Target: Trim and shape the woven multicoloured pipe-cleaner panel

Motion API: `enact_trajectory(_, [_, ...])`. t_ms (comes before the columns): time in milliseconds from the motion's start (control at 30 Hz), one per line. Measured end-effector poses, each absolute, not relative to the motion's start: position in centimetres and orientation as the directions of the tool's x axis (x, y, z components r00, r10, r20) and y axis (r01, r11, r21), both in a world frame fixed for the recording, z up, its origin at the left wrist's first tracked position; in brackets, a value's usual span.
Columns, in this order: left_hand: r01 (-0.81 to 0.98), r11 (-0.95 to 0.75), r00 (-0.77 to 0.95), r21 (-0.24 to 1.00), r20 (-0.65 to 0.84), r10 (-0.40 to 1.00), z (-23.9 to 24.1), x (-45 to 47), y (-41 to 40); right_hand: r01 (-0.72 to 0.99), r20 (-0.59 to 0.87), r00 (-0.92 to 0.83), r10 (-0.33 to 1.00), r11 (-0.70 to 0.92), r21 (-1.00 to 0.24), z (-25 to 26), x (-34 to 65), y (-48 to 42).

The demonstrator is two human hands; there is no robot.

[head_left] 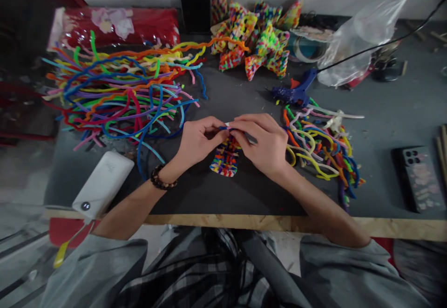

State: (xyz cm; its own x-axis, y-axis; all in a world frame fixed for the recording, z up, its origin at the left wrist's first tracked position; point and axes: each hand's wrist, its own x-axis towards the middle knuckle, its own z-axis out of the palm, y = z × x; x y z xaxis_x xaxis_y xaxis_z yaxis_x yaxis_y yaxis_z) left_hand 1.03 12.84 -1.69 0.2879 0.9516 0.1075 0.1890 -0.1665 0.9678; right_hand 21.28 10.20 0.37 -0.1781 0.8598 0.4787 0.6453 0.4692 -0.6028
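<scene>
A small multicoloured woven pipe-cleaner piece [225, 160] hangs between my two hands above the dark tabletop, its rounded lower end toward me. My left hand [204, 138] pinches its upper edge between thumb and fingers. Close beside it, my right hand [261, 138] pinches the same edge from the other side. A blue strand and a small white bit show between the fingertips; the fingers hide the rest of the upper edge. Left of my left hand lies a big heap of loose coloured pipe cleaners [118, 89]. A smaller pile of bent pipe cleaners [314, 142] lies right of my right hand.
Behind the hands sit several woven star-like pieces [268, 42] and a blue glue gun [296, 91] with a black cord. A red plastic-wrapped bundle [150, 26] lies back left. A white power bank [104, 182] is front left, a phone [421, 177] far right, a clear plastic bag [359, 42] back right.
</scene>
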Motion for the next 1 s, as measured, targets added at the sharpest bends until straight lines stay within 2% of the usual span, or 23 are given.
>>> enact_trajectory(133, [0.166,-0.129,0.282,0.978,0.079,0.956,-1.8,1.0,12.9,0.706,0.525,-0.245,0.815,0.521,-0.480,-0.6,21.9,10.1])
enact_trajectory(200, [0.134,-0.102,0.279,0.986,0.062,0.958,-1.8,1.0,12.9,0.720,0.501,-0.313,0.807,0.546,-0.428,-0.8,22.5,10.0])
enact_trajectory(333, [0.093,-0.068,0.293,0.993,0.038,0.955,-1.9,1.0,13.0,0.698,0.367,-0.470,0.803,0.593,-0.401,-0.5,23.3,10.0])
enact_trajectory(433, [0.090,-0.079,0.280,0.993,0.051,0.959,-2.0,0.9,12.9,0.692,0.429,-0.460,0.778,0.617,-0.376,-0.3,23.0,10.2])
enact_trajectory(500, [0.091,-0.092,0.269,0.992,0.064,0.961,-2.0,0.9,12.8,0.699,0.514,-0.348,0.784,0.582,-0.415,-0.2,22.3,10.2])
enact_trajectory(567, [0.109,-0.109,0.264,0.988,0.077,0.961,-2.0,1.0,12.7,0.671,0.540,-0.198,0.818,0.515,-0.533,0.1,21.7,10.2])
enact_trajectory(667, [0.137,-0.144,0.248,0.980,0.106,0.963,-1.9,1.0,12.5,0.551,0.448,-0.028,0.894,0.388,-0.739,0.7,21.1,10.2])
enact_trajectory(767, [0.151,-0.174,0.240,0.973,0.135,0.961,-1.6,1.1,12.4,0.439,0.301,-0.003,0.954,0.272,-0.856,0.9,21.0,10.2])
enact_trajectory(867, [0.162,-0.181,0.254,0.970,0.137,0.958,-1.3,1.2,12.4,0.449,0.226,-0.041,0.973,0.220,-0.866,0.8,21.2,10.3])
enact_trajectory(1000, [0.144,-0.174,0.270,0.974,0.131,0.954,-1.3,1.2,12.6,0.548,0.301,-0.080,0.950,0.294,-0.783,0.5,21.5,10.5])
